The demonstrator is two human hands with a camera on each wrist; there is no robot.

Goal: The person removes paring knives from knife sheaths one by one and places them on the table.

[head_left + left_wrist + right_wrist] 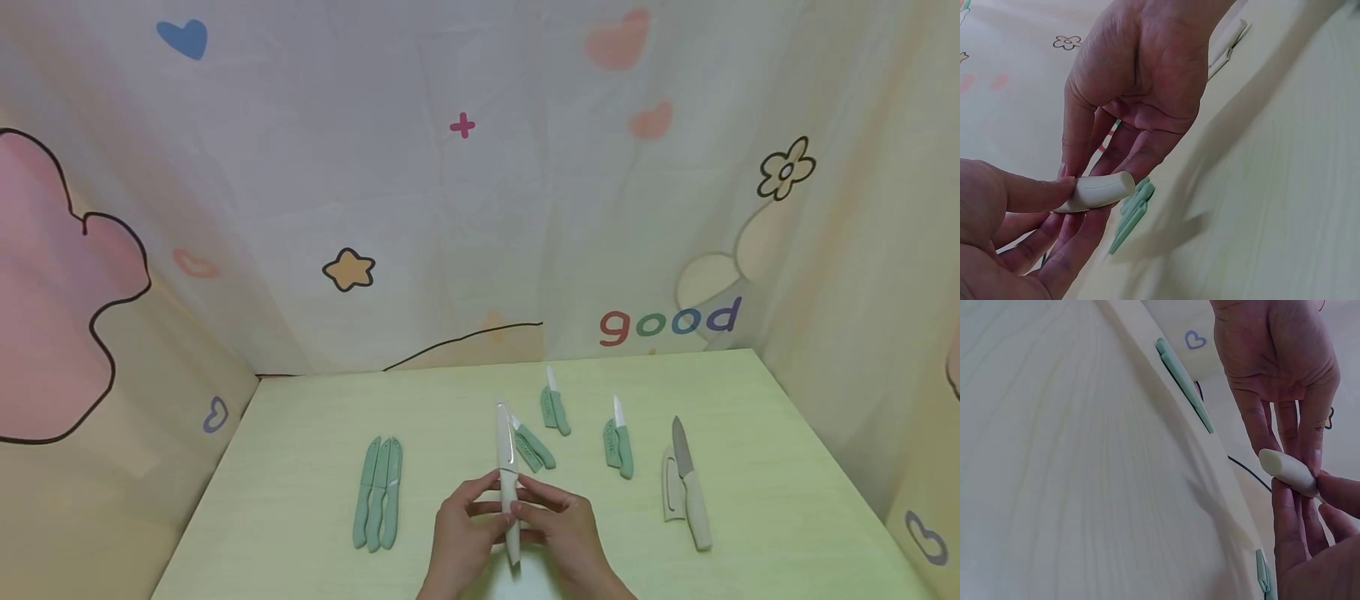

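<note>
Both hands hold one cream-handled knife (510,498) over the near middle of the table, its pale, glossy blade end pointing away. My left hand (461,533) pinches the handle from the left, thumb on top. From the other side my right hand (573,529) does the same, and the fingers of both hands meet beneath it. In the left wrist view the rounded butt of the handle (1107,189) sticks out between the fingers; the right wrist view shows this handle end (1282,465) too. Just beyond the blade lies a small green-handled knife (536,446) with its green sheath.
Three green knives in sheaths (378,496) lie side by side on the table at left. Beyond the hands are two more green paring knives (559,413) (624,450), each beside its sheath. At right a cream knife (697,510) lies against its cream sheath (672,487). Printed curtains (480,208) enclose the table.
</note>
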